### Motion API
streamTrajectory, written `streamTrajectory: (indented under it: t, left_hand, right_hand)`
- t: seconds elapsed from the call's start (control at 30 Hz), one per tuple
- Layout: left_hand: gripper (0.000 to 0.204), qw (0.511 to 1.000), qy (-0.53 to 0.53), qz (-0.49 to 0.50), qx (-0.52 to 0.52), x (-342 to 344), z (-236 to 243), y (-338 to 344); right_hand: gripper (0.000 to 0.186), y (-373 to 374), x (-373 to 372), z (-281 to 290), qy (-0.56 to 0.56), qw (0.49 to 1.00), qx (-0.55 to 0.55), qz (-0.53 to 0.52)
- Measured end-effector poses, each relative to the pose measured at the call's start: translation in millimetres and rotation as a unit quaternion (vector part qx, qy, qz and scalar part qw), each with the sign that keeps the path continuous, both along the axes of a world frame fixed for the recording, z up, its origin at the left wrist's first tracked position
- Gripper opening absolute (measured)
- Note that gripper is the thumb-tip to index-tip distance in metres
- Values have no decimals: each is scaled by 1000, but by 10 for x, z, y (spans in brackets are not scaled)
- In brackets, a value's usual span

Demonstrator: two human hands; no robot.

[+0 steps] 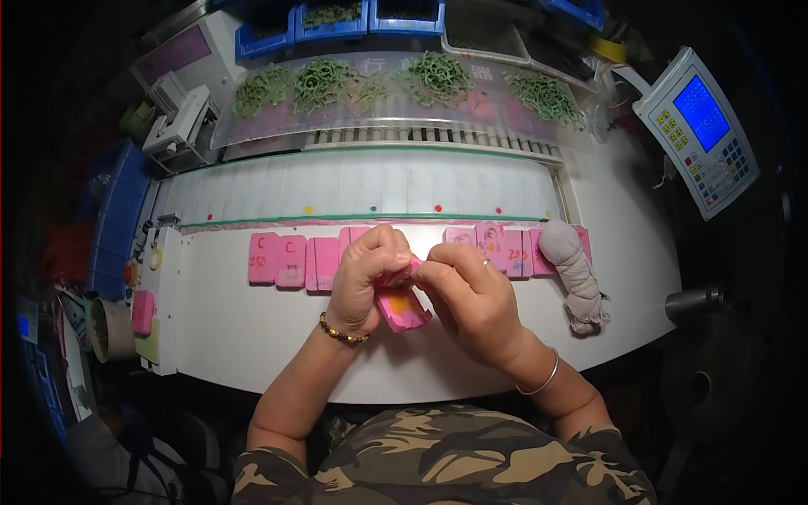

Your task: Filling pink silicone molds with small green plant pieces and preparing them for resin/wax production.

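Note:
Both hands meet over the middle of the white worktop, pinching a small pink rubber mould [401,310] with a yellow patch inside. My left hand [364,273] is closed around its upper left part. On the other side my right hand [473,296] grips the upper edge between thumb and fingers, which look pressed together. The mould's lower end hangs out below the fingers with a flap curled up. Its upper part is hidden by my hands. Beyond them a row of pink rubber moulds [263,257] with handwritten marks lies flat, running on to the right [515,252].
Behind the moulds runs a pale panel [353,181] with coloured dots. Green stringy heaps [324,82] lie on a clear sheet below blue bins [332,18]. A grey cloth bundle [574,278], a dark cylinder [694,302] and a control panel [703,118] stand right; a metal device [181,126] left.

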State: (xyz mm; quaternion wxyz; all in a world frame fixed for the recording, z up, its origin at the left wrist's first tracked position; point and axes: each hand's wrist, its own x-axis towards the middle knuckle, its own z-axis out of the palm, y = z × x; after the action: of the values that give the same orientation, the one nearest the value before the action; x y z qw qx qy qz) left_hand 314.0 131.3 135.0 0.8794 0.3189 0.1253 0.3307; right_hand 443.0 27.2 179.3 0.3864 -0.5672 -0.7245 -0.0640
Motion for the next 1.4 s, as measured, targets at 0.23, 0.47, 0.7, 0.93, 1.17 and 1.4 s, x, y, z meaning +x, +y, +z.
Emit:
streamTrajectory:
  t: [0.23,0.47,0.7,0.93,1.17,1.4]
  left_hand:
    - [21,999,22,18,22,12,-36,-6]
    - [11,994,53,50,80,41,10,-12]
    - [7,991,52,80,92,55,-55,15]
    - [8,986,67,129,75,81,-67,45]
    - [21,953,204,122,186,-29,32,154]
    - [12,901,265,2,345,-28,212,18]
  right_hand:
    - [18,38,2,-25,72,997,-31,14]
    - [18,49,4,-26,50,999,4,5]
    - [23,72,34,-71,25,999,9,35]
    - [25,49,46,-41,73,994,-6,83]
    - [23,56,318,84,339,939,-61,19]
    - [26,5,456,69,397,893,-204,56]
